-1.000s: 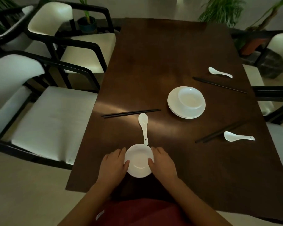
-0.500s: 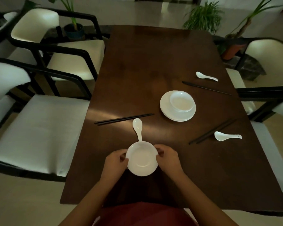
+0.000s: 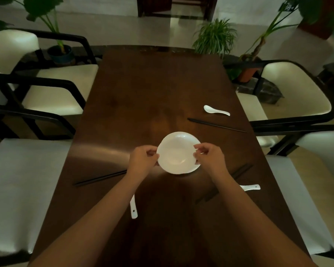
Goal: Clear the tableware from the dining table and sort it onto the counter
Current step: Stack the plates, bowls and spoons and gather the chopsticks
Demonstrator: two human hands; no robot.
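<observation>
A small round white ceramic bowl (image 3: 175, 154) sits between the person's two hands near the middle of the dark brown wooden dining table (image 3: 143, 89). The left hand (image 3: 143, 160) pinches the bowl's left rim with curled fingers, and the right hand (image 3: 208, 156) pinches the right rim the same way. Behind and beneath the bowl the edge of a white plate stack (image 3: 196, 140) shows on the far and right sides; whether the bowl already rests on that stack or hangs just above it cannot be told.

Near the left forearm lies a pair of black chopsticks (image 3: 100, 178), angled across the table's left part. Closer to the person, the handle of a white ceramic soup spoon (image 3: 133, 209) sticks out from under the left forearm, its scoop hidden. By the right forearm a second pair of black chopsticks (image 3: 241, 170) lies aslant, partly covered by the arm, and just beside it the handle end of another white spoon (image 3: 251, 187) shows. Farther off on the right side of the table lies a third pair of black chopsticks (image 3: 216, 125), with a third white spoon (image 3: 215, 110) just beyond it.

Cream-cushioned chairs with black frames (image 3: 52, 87) stand along both long sides, and green potted plants (image 3: 214, 37) stand past the far end.
</observation>
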